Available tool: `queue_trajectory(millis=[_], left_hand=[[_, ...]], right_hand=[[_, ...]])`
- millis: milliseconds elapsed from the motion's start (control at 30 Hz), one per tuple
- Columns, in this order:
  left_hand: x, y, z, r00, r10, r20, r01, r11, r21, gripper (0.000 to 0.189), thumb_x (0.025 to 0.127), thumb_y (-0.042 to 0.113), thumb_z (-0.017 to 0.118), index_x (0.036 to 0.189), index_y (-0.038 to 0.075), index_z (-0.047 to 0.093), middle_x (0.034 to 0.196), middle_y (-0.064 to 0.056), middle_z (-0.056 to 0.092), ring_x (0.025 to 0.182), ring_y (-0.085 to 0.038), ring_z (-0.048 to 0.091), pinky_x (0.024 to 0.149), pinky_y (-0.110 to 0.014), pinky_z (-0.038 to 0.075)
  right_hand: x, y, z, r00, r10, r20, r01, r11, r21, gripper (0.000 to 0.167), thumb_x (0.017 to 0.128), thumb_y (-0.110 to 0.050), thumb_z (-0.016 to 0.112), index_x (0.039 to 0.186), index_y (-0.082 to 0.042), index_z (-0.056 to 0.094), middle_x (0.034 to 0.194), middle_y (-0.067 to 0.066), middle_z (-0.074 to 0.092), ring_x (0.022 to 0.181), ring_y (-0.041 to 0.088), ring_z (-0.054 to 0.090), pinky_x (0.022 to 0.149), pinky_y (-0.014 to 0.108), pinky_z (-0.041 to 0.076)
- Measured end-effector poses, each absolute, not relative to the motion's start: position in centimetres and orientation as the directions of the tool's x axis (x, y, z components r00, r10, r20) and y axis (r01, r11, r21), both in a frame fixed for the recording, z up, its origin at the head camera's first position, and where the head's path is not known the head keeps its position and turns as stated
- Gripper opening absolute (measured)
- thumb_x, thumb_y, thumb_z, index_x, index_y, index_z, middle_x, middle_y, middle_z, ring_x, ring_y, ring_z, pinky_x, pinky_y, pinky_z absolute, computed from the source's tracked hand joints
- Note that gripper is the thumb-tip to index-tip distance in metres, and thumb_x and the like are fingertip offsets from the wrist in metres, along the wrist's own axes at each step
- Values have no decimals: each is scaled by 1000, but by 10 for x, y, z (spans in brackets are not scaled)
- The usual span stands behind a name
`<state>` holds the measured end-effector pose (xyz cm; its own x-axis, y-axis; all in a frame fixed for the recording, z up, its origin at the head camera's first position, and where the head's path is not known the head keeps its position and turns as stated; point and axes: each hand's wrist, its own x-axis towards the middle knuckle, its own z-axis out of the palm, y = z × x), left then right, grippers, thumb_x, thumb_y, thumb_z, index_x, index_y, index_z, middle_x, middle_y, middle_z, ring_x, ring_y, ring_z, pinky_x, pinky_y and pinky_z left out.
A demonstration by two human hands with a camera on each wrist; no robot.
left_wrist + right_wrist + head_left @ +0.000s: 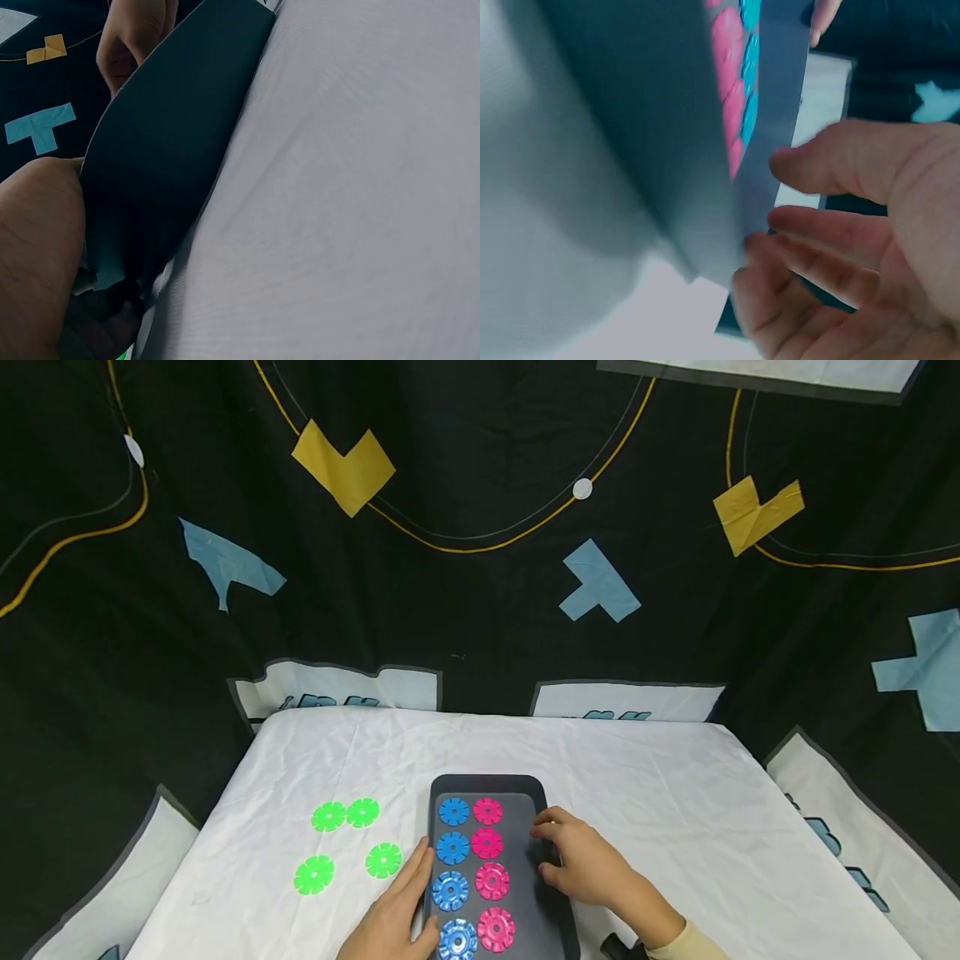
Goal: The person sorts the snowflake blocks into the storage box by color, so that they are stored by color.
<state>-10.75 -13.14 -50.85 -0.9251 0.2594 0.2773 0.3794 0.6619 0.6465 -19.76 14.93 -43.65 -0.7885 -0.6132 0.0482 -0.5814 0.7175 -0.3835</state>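
L hand (pixel 397 906) at L edge of tray (pixel 534 897), R hand (pixel 583 858) opp.

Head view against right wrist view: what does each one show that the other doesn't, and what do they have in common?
Only the head view: four green discs on the white cloth, and yellow tape pieces on the dark backdrop.

Only the right wrist view: the outer face of the dark tray, seen close up along its side.

Both: the tray itself, pink discs and blue discs inside it, the right hand, and parts of the cloth and backdrop.
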Motion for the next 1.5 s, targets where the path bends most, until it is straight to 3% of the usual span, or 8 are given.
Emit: queue_trajectory(millis=[100,433,633,733,900,1033,1233,1500], left_hand=[[-107,-132,-510,-922,256,290,386,659,646,83,76,13,68,148,-7,33,159,-14,24,140,-24,30,103,-41,37],[-108,-132,-512,-912,242,332,406,653,639,84,74,12,70,148,-7,34,158,-13,25,139,-23,32,102,-40,39],[-106,-129,-510,-903,244,353,422,646,636,74,83,12,69,146,-7,36,156,-15,29,138,-24,32,102,-41,38],[-109,-130,-505,-906,189,379,405,647,646,66,86,11,68,145,-5,41,153,-13,37,133,-23,42,101,-42,41],[-118,-144,-494,-900,42,433,317,744,588,66,77,10,76,138,1,53,137,-10,55,116,-24,57,95,-43,48],[-126,-161,-491,-903,-12,430,226,838,497,64,72,11,79,131,-2,58,123,-12,60,109,-30,52,92,-47,46],[-136,-175,-492,-922,8,387,172,904,391,56,67,20,83,114,-4,66,101,-10,58,96,-33,44,82,-47,38],[-147,-177,-492,-953,65,295,165,931,326,46,65,29,82,99,2,66,92,-3,51,94,-31,37,80,-48,30]], right_hand=[[-198,157,-446,-817,-566,105,-545,701,-460,35,80,-6,70,114,3,68,124,10,57,81,13,57,64,24,48],[-196,163,-464,-871,-447,205,-475,657,-586,35,73,3,68,108,4,70,116,6,62,75,9,55,62,23,49],[-195,174,-477,-905,-389,172,-392,603,-695,39,75,4,68,114,3,69,124,6,61,83,11,57,71,23,52],[-196,177,-480,-908,-387,162,-370,558,-743,40,78,3,68,117,3,67,129,5,59,86,14,56,75,24,53],[-196,177,-479,-905,-391,170,-374,537,-756,41,79,4,68,120,5,65,131,6,58,88,17,56,75,24,53],[-195,175,-479,-904,-398,159,-368,530,-765,43,80,4,67,123,6,64,134,7,57,91,20,57,77,24,53],[-194,175,-480,-904,-394,166,-370,527,-765,43,80,4,68,123,6,63,134,8,57,89,19,58,76,24,53],[-193,177,-480,-905,-397,150,-357,523,-774,44,81,5,68,124,6,63,135,9,56,87,16,58,75,25,53]])
